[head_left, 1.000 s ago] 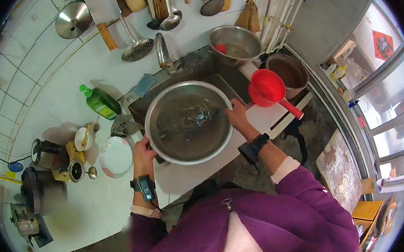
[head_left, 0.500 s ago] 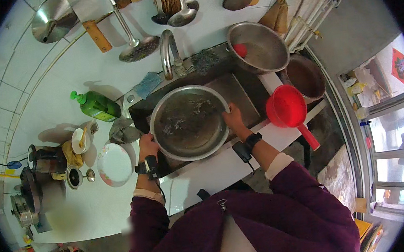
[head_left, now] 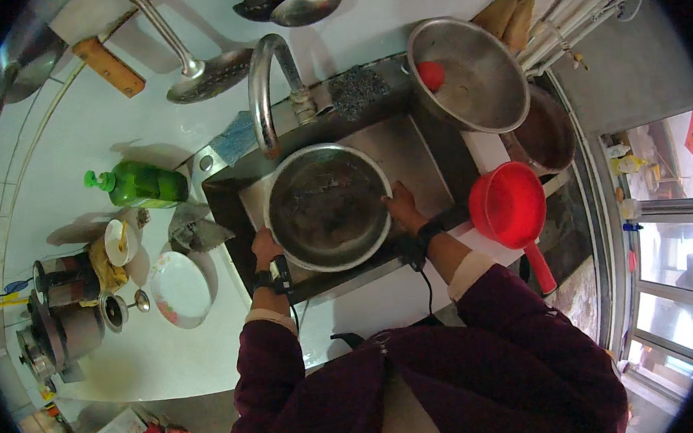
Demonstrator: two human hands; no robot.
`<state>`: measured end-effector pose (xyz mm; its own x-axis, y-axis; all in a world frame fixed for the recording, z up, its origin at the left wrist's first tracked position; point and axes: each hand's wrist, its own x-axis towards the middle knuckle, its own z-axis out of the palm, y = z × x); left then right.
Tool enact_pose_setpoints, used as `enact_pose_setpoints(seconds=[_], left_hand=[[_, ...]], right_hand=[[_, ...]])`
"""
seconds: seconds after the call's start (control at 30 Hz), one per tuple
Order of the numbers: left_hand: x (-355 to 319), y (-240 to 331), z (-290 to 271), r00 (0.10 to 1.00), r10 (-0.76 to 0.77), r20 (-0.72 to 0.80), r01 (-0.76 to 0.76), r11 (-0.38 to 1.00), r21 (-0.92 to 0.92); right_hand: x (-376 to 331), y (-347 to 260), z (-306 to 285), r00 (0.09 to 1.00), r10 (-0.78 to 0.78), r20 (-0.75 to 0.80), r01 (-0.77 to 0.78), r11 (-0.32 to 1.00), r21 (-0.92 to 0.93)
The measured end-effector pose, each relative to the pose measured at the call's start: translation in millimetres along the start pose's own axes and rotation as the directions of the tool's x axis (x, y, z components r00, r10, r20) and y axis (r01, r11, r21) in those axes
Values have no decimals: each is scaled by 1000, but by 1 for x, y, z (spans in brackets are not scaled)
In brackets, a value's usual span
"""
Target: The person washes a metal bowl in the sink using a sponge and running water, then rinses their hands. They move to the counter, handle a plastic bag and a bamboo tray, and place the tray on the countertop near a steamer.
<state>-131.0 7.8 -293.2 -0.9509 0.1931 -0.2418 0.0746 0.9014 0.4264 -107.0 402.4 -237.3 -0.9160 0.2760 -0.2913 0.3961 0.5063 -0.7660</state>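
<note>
A round metal basin (head_left: 336, 264) with dark, murky liquid inside is level over the sink (head_left: 407, 153), under the curved faucet (head_left: 263, 92). My left hand (head_left: 265, 248) grips its left rim, and my right hand (head_left: 401, 209) has the right rim between thumb and fingers. Whether the basin's bottom rests on the sink floor is hidden. A grey rag (head_left: 197, 228) lies on the counter by the sink's left edge, close to my left hand. To the right of my right hand is a red plastic dipper (head_left: 507, 202) with its handle pointing toward me.
A large metal pot (head_left: 469, 111) holding a red object (head_left: 431, 75) stands right of the sink, beside a brown bowl (head_left: 552, 137). Leftward are a green bottle (head_left: 146, 184) and a white plate (head_left: 182, 293). A slotted spoon (head_left: 207, 79) and ladle (head_left: 307, 5) hang above.
Both hands have lowered the basin toward the sink floor, so it looks smaller. The liquid's surface has fewer bright ripples. My view has come closer to the sink.
</note>
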Motion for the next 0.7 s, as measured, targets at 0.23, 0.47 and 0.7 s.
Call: enact_pose_setpoints(seconds=[0.23,0.47,0.7], left_hand=[[14,50,-5,800,-575,-171,572,817,-69],[47,114,14,894,-313,-321,140,876,-461],[45,130,53,915,-401,-34,397,913,-94]], right_hand=[[1,-10,13,986,51,-158,-82,977,-199],[-22,-62,26,784,311,538,-611,538,580],[-27,-56,35,659,272,701,-751,289,594]])
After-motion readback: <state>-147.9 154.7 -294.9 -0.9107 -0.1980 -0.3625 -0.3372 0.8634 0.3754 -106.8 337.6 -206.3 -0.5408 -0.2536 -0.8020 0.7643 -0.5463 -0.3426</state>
